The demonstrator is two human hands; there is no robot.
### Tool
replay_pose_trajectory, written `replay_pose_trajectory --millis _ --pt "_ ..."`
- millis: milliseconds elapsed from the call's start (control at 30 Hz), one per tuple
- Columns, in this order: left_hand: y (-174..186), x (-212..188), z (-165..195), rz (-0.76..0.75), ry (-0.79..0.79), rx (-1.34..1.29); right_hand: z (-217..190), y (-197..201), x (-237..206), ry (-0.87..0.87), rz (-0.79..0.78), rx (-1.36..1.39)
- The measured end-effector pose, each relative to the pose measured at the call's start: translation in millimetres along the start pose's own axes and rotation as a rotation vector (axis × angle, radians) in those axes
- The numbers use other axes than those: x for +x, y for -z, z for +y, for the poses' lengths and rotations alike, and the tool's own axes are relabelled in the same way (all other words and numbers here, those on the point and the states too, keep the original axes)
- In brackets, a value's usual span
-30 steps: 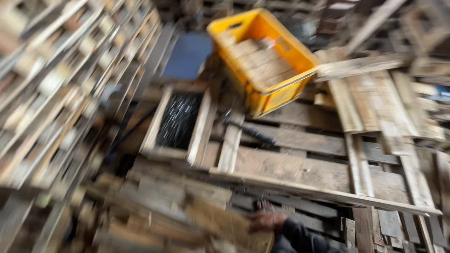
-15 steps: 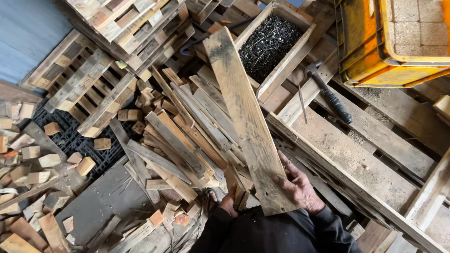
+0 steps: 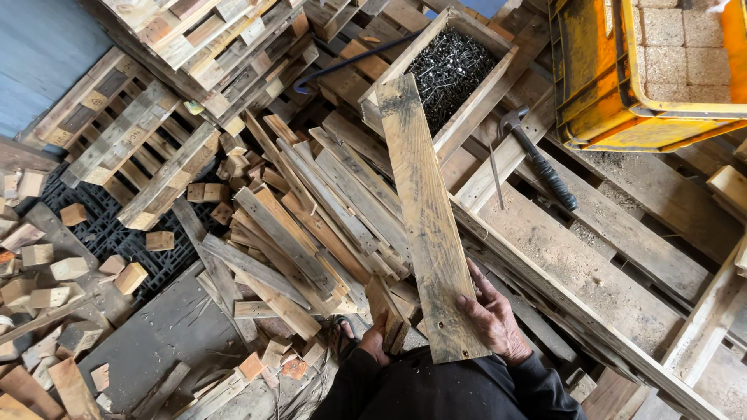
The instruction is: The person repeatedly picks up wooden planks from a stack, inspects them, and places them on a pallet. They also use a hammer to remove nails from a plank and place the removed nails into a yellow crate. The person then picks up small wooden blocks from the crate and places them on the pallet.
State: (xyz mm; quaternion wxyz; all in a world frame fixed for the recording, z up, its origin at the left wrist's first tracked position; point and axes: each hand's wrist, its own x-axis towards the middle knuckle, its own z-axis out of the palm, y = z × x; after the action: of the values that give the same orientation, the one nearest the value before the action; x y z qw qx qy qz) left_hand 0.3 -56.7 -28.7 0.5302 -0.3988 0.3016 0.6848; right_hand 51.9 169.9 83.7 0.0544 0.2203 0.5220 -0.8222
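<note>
The right hand [image 3: 492,319] has its fingers clamped on the near right edge of a long plank [image 3: 426,210], thumb and fingertips pressed to the weathered face. The left hand [image 3: 377,342] is mostly hidden behind a short wood piece [image 3: 389,311] just left of the plank; its fingers appear curled around that piece, though the grip is hard to read. The plank runs away from the person, its far end resting against the rim of a wooden box [image 3: 467,117] full of dark nails [image 3: 451,70].

Left of the plank lies a loose heap of slats [image 3: 311,218], overlapping at all angles. Right of it a pallet [image 3: 622,264], dusty with sawdust, serves as the work surface; a hammer [image 3: 541,159] lies on it near the box. Beyond the hammer sits a yellow crate [image 3: 599,85] holding pressed-wood blocks [image 3: 673,47].

Further left, small wood blocks [image 3: 70,268] are scattered over a black plastic grid [image 3: 117,233] and grey floor [image 3: 163,334]. Stacked pallets [image 3: 202,39] fill the top left, beside a blue-grey wall [image 3: 39,54].
</note>
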Motion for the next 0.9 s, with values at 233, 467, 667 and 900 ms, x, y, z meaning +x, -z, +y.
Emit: replay_pose_trajectory --millis 233,467,667,900 --pt "-1.0 -4.3 0.2 0.034 -0.028 0.023 1.5 2.8 0.9 -0.016 0.046 -0.04" --pt "10.0 8.6 -1.0 0.026 -0.04 -0.011 -1.5 -10.4 3.8 0.017 0.081 -0.463" --pt "36.8 5.2 -13.3 -0.158 -0.694 0.614 0.0 -14.3 8.3 -0.046 0.163 -0.904" --pt "25.8 -17.7 -5.2 -0.034 -0.63 0.328 13.7 -2.0 17.0 -0.025 0.112 -0.434"
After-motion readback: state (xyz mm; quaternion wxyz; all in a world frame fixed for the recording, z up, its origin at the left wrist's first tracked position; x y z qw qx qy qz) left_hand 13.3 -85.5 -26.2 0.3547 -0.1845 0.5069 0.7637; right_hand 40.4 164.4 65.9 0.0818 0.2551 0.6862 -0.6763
